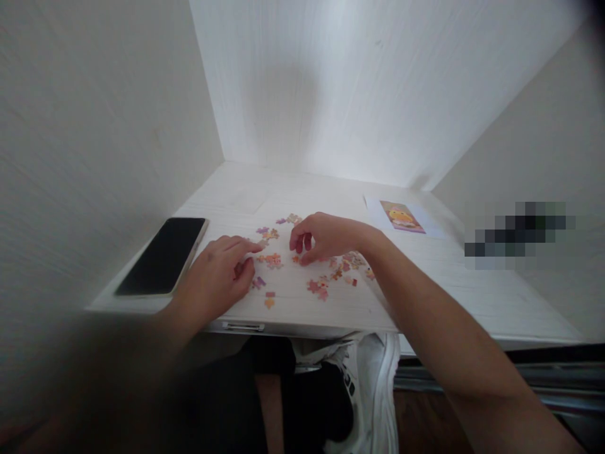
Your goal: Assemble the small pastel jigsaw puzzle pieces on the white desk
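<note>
Several small pink, orange and purple puzzle pieces lie scattered on a white desk. My left hand rests on the desk with its index finger stretched out, the fingertip touching a piece near a joined cluster of pieces. My right hand hovers just right of it, fingers curled down, thumb and fingertips pinching a small puzzle piece against the desk. More loose pieces lie just behind the hands.
A black phone lies face up at the desk's left edge. A printed reference picture on white paper lies at the back right. Walls close in the desk on the left, back and right. My shoe shows below the front edge.
</note>
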`<control>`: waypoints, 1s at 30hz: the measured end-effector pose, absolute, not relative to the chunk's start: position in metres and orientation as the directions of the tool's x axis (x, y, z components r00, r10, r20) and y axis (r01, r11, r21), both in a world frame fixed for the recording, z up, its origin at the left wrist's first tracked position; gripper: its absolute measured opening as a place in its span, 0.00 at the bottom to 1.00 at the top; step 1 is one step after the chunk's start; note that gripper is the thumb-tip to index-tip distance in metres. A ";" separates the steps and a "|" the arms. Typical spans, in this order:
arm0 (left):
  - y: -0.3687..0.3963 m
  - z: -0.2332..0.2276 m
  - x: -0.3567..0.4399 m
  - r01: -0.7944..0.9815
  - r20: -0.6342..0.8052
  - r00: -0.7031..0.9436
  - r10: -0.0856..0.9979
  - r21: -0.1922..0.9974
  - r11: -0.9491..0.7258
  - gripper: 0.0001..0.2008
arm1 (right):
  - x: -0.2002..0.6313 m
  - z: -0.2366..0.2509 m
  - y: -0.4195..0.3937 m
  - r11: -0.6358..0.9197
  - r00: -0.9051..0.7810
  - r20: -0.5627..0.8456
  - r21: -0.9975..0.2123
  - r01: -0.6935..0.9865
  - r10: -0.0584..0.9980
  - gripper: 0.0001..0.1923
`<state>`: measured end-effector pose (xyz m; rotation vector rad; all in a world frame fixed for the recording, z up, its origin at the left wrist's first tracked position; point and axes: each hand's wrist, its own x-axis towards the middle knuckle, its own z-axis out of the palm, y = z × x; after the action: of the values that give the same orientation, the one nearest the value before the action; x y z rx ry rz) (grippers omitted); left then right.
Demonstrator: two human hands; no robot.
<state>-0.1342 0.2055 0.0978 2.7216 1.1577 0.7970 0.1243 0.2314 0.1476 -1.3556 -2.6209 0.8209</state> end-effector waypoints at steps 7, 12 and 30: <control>0.202 0.099 -0.132 0.617 0.423 0.635 0.646 0.225 -0.754 0.15 | 0.122 0.145 0.231 0.493 -0.629 -0.155 -0.491 0.718 0.761 0.13; 0.202 0.096 -0.132 0.493 0.394 0.751 0.530 0.199 -0.847 0.16 | 0.121 0.145 0.231 0.492 -0.622 -0.140 -0.490 0.719 0.770 0.13; 0.203 0.097 -0.131 0.431 0.359 0.809 0.465 0.175 -0.885 0.14 | 0.105 0.130 0.232 0.606 -0.693 0.038 -0.522 0.601 0.720 0.10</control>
<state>-0.1307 0.2030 0.0967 2.9063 0.7205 0.6109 0.1051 0.2320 0.1296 -1.0853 -2.5889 0.7070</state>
